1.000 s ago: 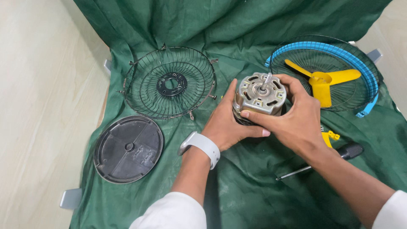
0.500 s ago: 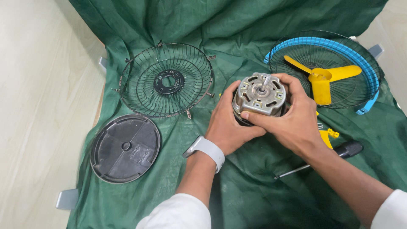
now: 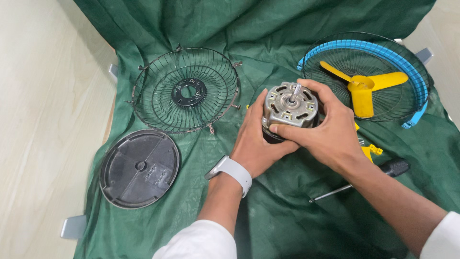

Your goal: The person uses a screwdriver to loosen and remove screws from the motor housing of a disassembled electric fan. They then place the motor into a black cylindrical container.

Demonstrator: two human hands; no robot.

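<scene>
Moved: motor tipped upright since earlier | silver metal fan motor centred on green cloth | left hand, right hand fingers wrapped round it | shaft points up.

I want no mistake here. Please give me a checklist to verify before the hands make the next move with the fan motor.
1. Motor held by both hands: ok; left hand and right hand wrap it.
2. Shaft pointing up, uncovered: ok.
3. Screwdriver within reach on the cloth: ok.
4. Wire guard and black round cover apart from the hands: ok.
5. Underside of the motor: cannot tell, hidden.
</scene>
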